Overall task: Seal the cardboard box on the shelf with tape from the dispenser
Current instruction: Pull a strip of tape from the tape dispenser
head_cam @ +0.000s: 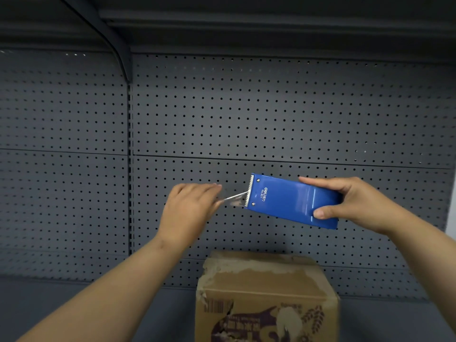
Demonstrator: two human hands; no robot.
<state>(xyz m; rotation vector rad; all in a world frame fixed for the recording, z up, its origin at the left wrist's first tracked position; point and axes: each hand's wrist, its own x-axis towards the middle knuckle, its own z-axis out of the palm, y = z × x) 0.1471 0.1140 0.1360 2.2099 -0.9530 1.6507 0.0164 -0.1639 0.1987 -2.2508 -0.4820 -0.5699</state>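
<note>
My right hand (345, 202) grips a blue tape dispenser (288, 201) by its rear end and holds it in the air, its toothed blade pointing left. A short strip of clear tape (235, 197) runs from the blade to my left hand (190, 206), whose fingers pinch the tape's free end. Below both hands stands a brown cardboard box (266, 299) on the grey shelf (86, 304). Its top flaps are down, with torn paper patches along the seam and edges.
A grey perforated back panel (271, 114) fills the view behind the hands. A vertical upright (129, 169) with a curved bracket divides the panel at the left. Another shelf (246, 18) overhangs above.
</note>
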